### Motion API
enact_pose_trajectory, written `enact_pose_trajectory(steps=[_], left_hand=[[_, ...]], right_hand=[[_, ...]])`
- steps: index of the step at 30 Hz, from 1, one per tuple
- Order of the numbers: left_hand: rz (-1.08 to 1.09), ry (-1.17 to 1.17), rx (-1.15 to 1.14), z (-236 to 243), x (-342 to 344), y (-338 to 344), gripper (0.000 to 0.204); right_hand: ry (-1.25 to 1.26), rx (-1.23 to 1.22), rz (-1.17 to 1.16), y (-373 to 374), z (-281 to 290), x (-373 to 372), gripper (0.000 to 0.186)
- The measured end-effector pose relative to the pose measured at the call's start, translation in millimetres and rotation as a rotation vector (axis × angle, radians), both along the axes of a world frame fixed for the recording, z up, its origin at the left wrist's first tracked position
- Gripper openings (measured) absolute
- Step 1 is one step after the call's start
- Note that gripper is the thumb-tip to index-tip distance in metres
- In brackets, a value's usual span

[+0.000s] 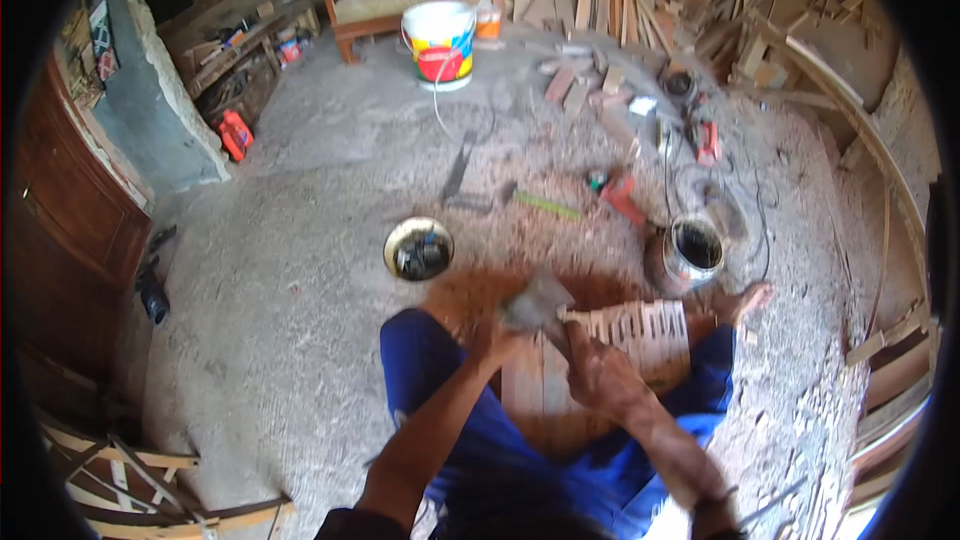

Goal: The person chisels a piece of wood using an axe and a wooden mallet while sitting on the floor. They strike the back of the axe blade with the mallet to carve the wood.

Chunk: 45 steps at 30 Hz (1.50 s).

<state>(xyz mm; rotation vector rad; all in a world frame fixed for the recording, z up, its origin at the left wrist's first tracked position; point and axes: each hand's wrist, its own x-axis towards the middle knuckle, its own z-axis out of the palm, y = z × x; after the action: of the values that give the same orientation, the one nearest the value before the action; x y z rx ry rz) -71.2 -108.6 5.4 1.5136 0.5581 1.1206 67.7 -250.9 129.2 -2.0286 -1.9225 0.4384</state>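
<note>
Seen from the wearer's head, with clock positions counted from the middle of the view: a person in blue trousers [440, 420] sits on a rough concrete floor [290, 300], legs spread around a pale wooden panel [660, 345] at 4 o'clock, with a row of dark slots along its far edge. The right hand [608, 378], between 4 and 5 o'clock, is wrapped closed around the handle of a hatchet-like tool [541, 300], its broad grey head tilted up and left. The left hand [497, 340], at 6 o'clock, is blurred beside that head; whether it grips anything cannot be told. A cream bowl of dark items [420, 248] sits at 9 o'clock, a yellow-green strip [545, 204] at 2, a round metal can [692, 252] at 3, a red plastic bottle [235, 135] at 10, and a colourful paint bucket [440, 48] near 12.
</note>
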Motion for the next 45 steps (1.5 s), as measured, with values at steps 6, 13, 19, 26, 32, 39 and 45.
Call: enact_pose_trajectory(steps=[6,13,19,26,32,39,45], left_hand=[[0.169,0.428,0.225,-15.6,29.0,78.3,0.013],[0.327,0.103,0.098,28.3,20.0,22.7,0.026],[0.378,-0.163,0.226,183.2,-10.1,40.5,0.018],[0.216,0.041,0.134,93.5,25.8,54.6,0.024],[0.253,0.060,0.233,75.2,37.6,59.2,0.022],[0.231,0.116,0.183,65.5,36.3,61.7,0.020],[0.215,0.035,0.039,54.0,40.2,64.7,0.018]], right_hand=[[0.574,0.036,-0.366,-18.8,-25.3,0.9,0.052],[1.194,-0.196,-0.569,-56.1,-106.9,0.0,0.051],[1.551,-0.211,-0.684,-56.7,-116.3,5.7,0.052],[1.674,-0.191,-0.647,-67.3,-134.9,16.8,0.052],[1.718,-0.190,-0.635,-65.6,-132.3,18.1,0.053],[1.726,-0.197,-0.629,-67.3,-136.5,19.6,0.052],[1.735,-0.200,-0.623,-66.6,-134.1,19.6,0.051]])
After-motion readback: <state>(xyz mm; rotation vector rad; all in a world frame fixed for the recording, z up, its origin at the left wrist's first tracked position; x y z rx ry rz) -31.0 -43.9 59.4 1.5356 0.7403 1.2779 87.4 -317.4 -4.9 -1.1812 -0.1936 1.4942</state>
